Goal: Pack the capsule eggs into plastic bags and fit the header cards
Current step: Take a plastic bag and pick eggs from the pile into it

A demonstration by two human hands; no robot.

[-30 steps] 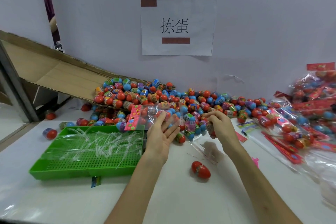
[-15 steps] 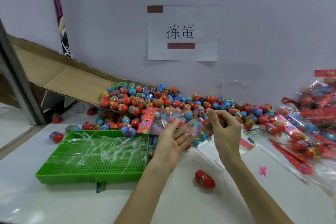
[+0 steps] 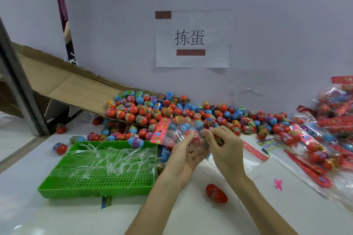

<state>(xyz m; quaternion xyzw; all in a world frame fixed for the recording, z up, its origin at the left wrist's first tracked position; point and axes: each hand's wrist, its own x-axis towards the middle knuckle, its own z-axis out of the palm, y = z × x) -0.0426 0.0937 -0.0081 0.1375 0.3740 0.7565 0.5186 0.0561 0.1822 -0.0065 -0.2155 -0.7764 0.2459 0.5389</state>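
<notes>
Now that our right hand [image 3: 225, 149], pinching a capsule egg [image 3: 218, 140], has reached the plastic bag [image 3: 183, 131] gripped in our left hand [image 3: 181, 158], we're filling, header card [image 3: 160, 130] already on.

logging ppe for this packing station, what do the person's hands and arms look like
The left hand and right hand are bare, without gloves. No ring, watch or wristband shows. Both forearms are uncovered down to the frame's lower edge; no sleeve is in view.
</notes>
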